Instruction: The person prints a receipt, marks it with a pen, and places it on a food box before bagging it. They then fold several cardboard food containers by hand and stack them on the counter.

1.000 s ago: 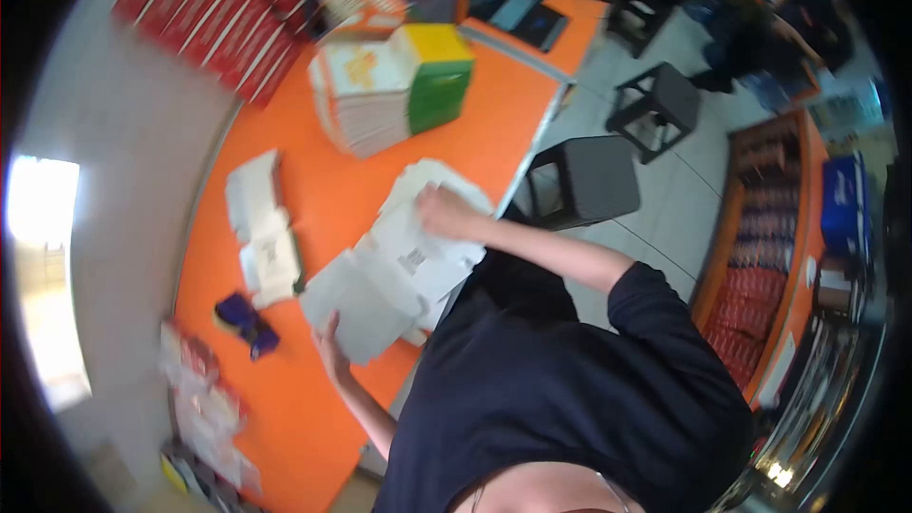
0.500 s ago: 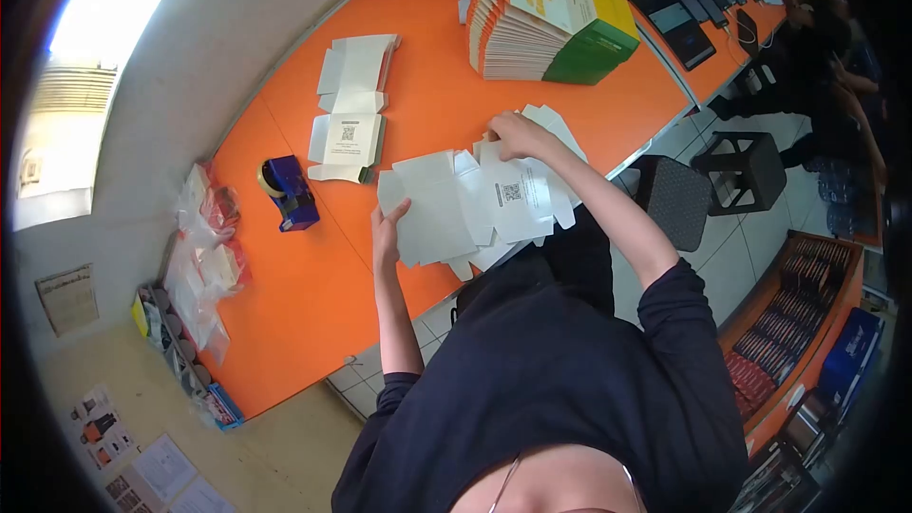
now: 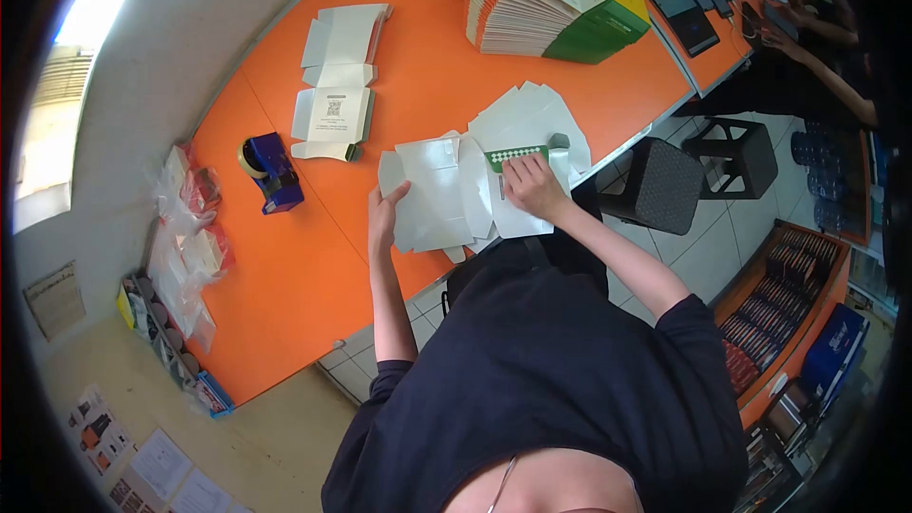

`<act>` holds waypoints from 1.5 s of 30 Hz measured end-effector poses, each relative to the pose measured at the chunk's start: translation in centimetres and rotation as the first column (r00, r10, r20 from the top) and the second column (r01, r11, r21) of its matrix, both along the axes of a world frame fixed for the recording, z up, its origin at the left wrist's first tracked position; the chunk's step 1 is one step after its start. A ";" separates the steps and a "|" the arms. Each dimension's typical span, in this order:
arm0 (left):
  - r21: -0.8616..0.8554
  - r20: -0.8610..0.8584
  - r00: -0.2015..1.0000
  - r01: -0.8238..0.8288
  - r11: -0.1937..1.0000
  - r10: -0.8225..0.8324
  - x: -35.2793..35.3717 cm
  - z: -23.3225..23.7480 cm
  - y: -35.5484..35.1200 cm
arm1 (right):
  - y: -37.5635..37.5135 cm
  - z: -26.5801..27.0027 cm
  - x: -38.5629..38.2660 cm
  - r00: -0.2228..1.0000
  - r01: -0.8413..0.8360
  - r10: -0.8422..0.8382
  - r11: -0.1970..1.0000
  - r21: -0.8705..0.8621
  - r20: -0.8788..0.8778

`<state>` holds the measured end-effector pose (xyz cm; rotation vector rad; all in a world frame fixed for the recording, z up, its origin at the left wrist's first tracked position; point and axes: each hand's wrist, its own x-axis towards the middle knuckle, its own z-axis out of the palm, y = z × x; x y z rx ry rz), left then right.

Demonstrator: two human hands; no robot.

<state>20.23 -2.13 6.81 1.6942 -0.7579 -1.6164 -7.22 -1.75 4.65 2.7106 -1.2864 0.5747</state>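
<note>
An unfolded white carton [image 3: 429, 204] lies on top of other flat cartons at the near edge of the orange table. My left hand [image 3: 385, 213] grips its left edge, thumb on the upper face and fingers underneath. Over the right part, my right hand [image 3: 532, 184] has its fingers curled onto a folded-up side panel, whose green patterned strip [image 3: 516, 156] shows. The hand partly covers the printed code. More white carton sheets [image 3: 534, 114] fan out beyond it. Further left lies a partly folded carton [image 3: 334, 114] with a printed code.
A blue tape dispenser [image 3: 273, 174] stands on the left of the orange table [image 3: 285, 313]. Bundled green-and-yellow cartons [image 3: 560, 9] stand at the back. Plastic bags [image 3: 190, 237] lie by the wall. Dark stools [image 3: 655, 185] are at the right, where another person's hands [image 3: 784, 38] show.
My right hand has moved down and toward me, folding over the side panel, so its green strip now shows and the code is partly covered. My left hand keeps its grip. The view has shifted slightly.
</note>
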 end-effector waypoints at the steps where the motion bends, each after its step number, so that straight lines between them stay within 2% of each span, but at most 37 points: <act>1: -0.154 0.197 0.980 0.065 0.986 -0.034 0.0 0.2 -0.1 | 0.5 0.3 -0.1 0.997 0.021 -0.024 0.999 0.033 0.070; 2: -0.292 0.386 0.922 0.157 0.944 -0.034 -0.2 0.4 -0.3 | 1.0 0.1 -0.1 0.996 0.029 -0.035 0.997 0.074 0.080; 3: -0.303 0.375 0.926 0.167 0.938 -0.043 -1.4 1.8 -1.0 | 1.5 -0.1 -0.1 0.997 0.044 -0.048 0.997 0.064 0.068; 4: -0.367 0.696 0.711 0.233 0.901 0.099 -3.0 3.3 -1.6 | 1.7 -0.4 0.0 0.995 0.052 -0.057 0.997 0.063 0.087; 5: -0.405 0.880 0.390 0.314 0.859 0.273 -5.1 5.0 -2.4 | 1.7 -0.6 -0.1 0.992 0.061 -0.067 0.996 0.057 0.103; 6: -0.483 0.802 0.550 0.367 0.795 0.233 -7.4 5.9 -3.3 | 1.7 -0.9 -0.1 0.990 0.076 -0.081 0.996 0.052 0.119; 7: -0.534 0.753 0.645 0.484 0.693 0.130 -10.0 4.7 -4.1 | 1.9 -1.2 0.0 0.986 0.088 -0.094 0.995 0.051 0.137; 8: -0.589 0.705 0.710 0.575 0.568 0.012 -12.9 3.1 -4.9 | 2.0 -1.1 0.0 0.988 0.087 -0.087 0.996 0.001 0.131; 9: -0.530 0.706 0.696 0.644 0.552 -0.134 -15.9 2.4 -5.6 | 2.0 -1.2 -0.1 0.988 0.102 -0.100 0.995 -0.014 0.121; 10: -0.553 0.672 0.726 0.624 0.552 -0.147 -18.5 0.6 -5.7 | 2.2 -1.5 -0.1 0.985 0.102 -0.102 0.995 0.010 0.138; 12: -0.532 0.665 0.717 0.651 0.541 -0.209 -20.4 -3.3 -6.1 | 2.6 -2.7 -0.1 0.971 0.134 -0.148 0.987 0.087 0.189; 13: -0.498 0.659 0.703 0.676 0.544 -0.270 -20.9 -4.0 -6.6 | 2.8 -2.3 -0.1 0.968 0.139 -0.143 0.990 0.034 0.207; 14: -0.505 0.662 0.699 0.683 0.527 -0.271 -21.0 -3.7 -6.6 | 3.4 -2.1 0.1 0.967 0.144 -0.152 0.988 0.053 0.205; 16: -0.450 0.782 0.560 0.811 0.373 -0.274 -20.6 -3.2 -5.9 | 4.2 -1.7 0.2 0.963 0.163 -0.174 0.984 0.071 0.208; 17: -0.449 0.785 0.553 0.819 0.358 -0.279 -20.8 -3.3 -6.1 | 4.4 -1.4 0.2 0.943 0.159 -0.192 0.978 0.137 0.273; 19: -0.459 0.775 0.582 0.787 0.412 -0.247 -21.3 -3.4 -6.2 | 4.9 0.0 0.0 0.915 0.161 -0.222 0.966 0.202 0.335; 21: -0.459 0.778 0.576 0.794 0.400 -0.250 -21.6 -3.2 -6.0 | 5.2 1.7 -0.4 0.910 0.177 -0.241 0.962 0.209 0.338; 22: -0.432 0.823 0.530 0.817 0.381 -0.203 -21.8 -3.2 -5.9 | 6.2 0.9 -0.7 0.919 0.086 -0.239 0.897 0.433 0.313; 23: -0.405 0.863 0.483 0.837 0.367 -0.150 -22.0 -3.3 -5.8 | 6.5 1.9 -0.6 0.870 0.105 -0.260 0.928 0.358 0.419; 24: -0.356 0.908 0.409 0.865 0.354 -0.086 -22.4 -3.2 -5.4 | 5.7 3.5 -0.8 0.862 0.122 -0.294 0.911 0.394 0.412; 25: -0.352 0.910 0.405 0.867 0.353 -0.088 -22.8 -3.3 -5.6 | 5.1 4.5 -1.0 0.852 0.137 -0.332 0.888 0.439 0.405; 27: -0.327 0.922 0.379 0.866 0.379 -0.072 -22.5 -3.3 -4.9 | 1.3 4.5 -0.4 0.750 0.189 -0.423 0.874 0.448 0.508; 29: -0.312 0.941 0.338 0.877 0.365 -0.009 -22.0 -2.9 -4.1 | -3.2 3.6 0.2 0.863 0.201 -0.294 0.946 0.255 0.411; 30: -0.220 0.951 0.284 0.898 0.382 -0.120 -21.8 -2.9 -3.9 | -4.5 2.1 0.9 0.863 0.192 -0.281 0.951 0.243 0.419; 31: -0.128 0.946 0.230 0.913 0.388 -0.228 -21.5 -2.9 -4.0 | -5.9 0.1 1.5 0.877 0.243 -0.388 0.867 0.435 0.283; 32: -0.358 0.913 0.398 0.887 0.292 -0.087 -20.1 -6.0 -3.4 | -6.6 -0.8 2.1 0.876 0.305 -0.465 0.737 0.603 0.126; 33: -0.357 0.917 0.392 0.889 0.288 -0.075 -19.2 -5.4 -2.7 | -6.8 0.0 2.4 0.876 0.300 -0.463 0.745 0.596 0.137; 35: -0.583 0.760 0.611 0.792 0.181 -0.224 -17.8 -3.8 -2.0 | -7.9 1.7 2.2 0.980 0.105 -0.192 0.724 0.682 0.053; 36: -0.524 0.743 0.566 0.824 0.216 -0.358 -16.6 -2.7 -1.2 | -7.7 1.8 2.9 0.985 0.148 -0.172 0.749 0.646 -0.026; 37: -0.456 0.705 0.514 0.856 0.242 -0.489 -15.0 -1.5 -0.4 | -7.4 1.3 3.3 0.983 0.155 -0.185 0.755 0.637 -0.019; 39: -0.508 0.761 0.517 0.851 0.136 -0.392 -11.9 0.6 0.3 | -7.0 -0.6 3.8 0.965 0.171 -0.246 0.846 0.504 0.087; 41: -0.497 0.722 0.644 0.737 0.458 -0.252 -8.8 0.3 -0.7 | -7.4 -0.9 3.6 0.967 0.176 -0.247 0.827 0.534 0.064; 43: -0.523 0.833 0.533 0.677 0.518 0.145 -6.8 0.3 -3.3 | -7.3 -0.3 3.5 0.940 0.073 -0.308 0.597 0.799 0.144; 44: -0.523 0.833 0.534 0.679 0.516 0.141 -5.7 0.0 -4.0 | -7.1 0.3 3.4 0.939 0.076 -0.312 0.596 0.800 0.143; 45: -0.344 0.914 0.405 0.722 0.600 0.037 -4.7 -0.3 -4.4 | -6.9 0.9 3.4 0.958 0.030 -0.251 0.567 0.823 0.138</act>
